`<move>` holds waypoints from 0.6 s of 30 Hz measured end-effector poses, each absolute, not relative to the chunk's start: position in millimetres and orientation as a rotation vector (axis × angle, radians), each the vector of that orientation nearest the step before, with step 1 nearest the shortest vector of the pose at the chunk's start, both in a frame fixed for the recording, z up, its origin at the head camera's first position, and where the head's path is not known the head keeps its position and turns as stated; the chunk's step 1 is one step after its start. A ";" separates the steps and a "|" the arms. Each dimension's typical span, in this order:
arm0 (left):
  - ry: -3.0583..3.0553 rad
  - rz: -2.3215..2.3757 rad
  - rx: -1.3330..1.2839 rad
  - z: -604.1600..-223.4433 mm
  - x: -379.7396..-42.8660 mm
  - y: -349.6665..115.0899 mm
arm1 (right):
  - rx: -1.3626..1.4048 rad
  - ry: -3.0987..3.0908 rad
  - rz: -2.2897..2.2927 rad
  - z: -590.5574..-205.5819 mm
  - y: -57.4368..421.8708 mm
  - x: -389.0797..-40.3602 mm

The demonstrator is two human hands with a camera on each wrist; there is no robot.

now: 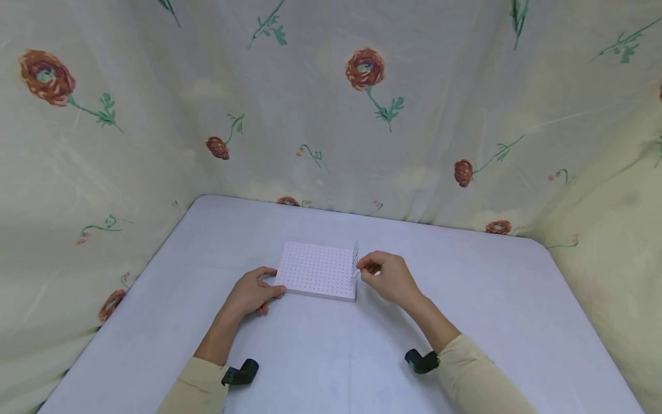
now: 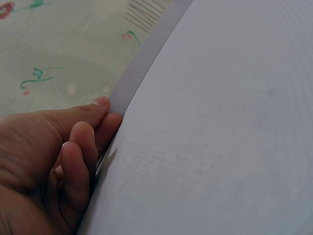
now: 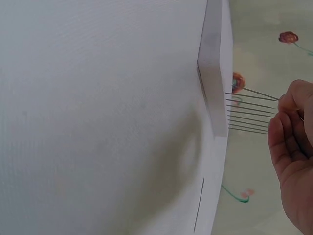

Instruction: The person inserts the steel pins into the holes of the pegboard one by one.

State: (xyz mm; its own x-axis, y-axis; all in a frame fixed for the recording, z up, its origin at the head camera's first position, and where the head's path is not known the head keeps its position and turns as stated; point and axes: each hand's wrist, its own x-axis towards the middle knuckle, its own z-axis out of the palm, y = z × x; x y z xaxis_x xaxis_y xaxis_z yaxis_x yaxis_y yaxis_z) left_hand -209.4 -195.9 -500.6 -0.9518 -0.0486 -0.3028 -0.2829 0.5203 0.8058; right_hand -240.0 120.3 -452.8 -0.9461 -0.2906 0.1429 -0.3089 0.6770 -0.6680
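A white board with a grid of small holes (image 1: 315, 267) lies on the table. Several thin metal pins (image 3: 249, 111) stand upright in a row along its right side. My left hand (image 1: 251, 292) grips the near left corner, thumb at the front edge and index finger by the left side. In the left wrist view the thumb and a finger (image 2: 116, 120) touch the board's side wall (image 2: 139, 63). Over the right edge, my right hand (image 1: 388, 276) pinches one slanted pin (image 3: 261, 94) between thumb and index finger. Whether its lower tip touches the board I cannot tell.
A white-covered table (image 1: 310, 356) carries the board. Another thin dark pin-like line (image 3: 199, 205) shows on the table in the right wrist view. Floral curtain (image 1: 310, 115) hangs behind and at both sides. Black wrist cameras (image 1: 421, 361) sit at both cuffs.
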 end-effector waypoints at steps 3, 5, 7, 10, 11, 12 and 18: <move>2.521 1.402 -0.276 -500.5 -209.5 -196.3 | 0.505 -2.866 1.129 -453.0 118.8 -240.5; 2.520 1.399 -0.274 -500.4 -209.2 -196.3 | 0.502 -2.868 1.121 -453.9 118.8 -240.6; 2.521 1.398 -0.271 -500.1 -209.0 -196.5 | 0.502 -2.866 1.121 -454.8 119.0 -240.8; 2.519 1.397 -0.273 -499.6 -209.0 -196.8 | 0.505 -2.864 1.122 -456.4 119.4 -241.3; 2.522 1.396 -0.267 -499.6 -208.7 -196.9 | 0.506 -2.865 1.121 -456.8 119.5 -241.4; 2.521 1.396 -0.271 -499.5 -208.8 -196.9 | 0.508 -2.866 1.119 -457.2 119.5 -241.6; 2.516 1.394 -0.283 -498.7 -208.8 -196.2 | 0.520 -2.869 1.107 -455.6 118.7 -241.4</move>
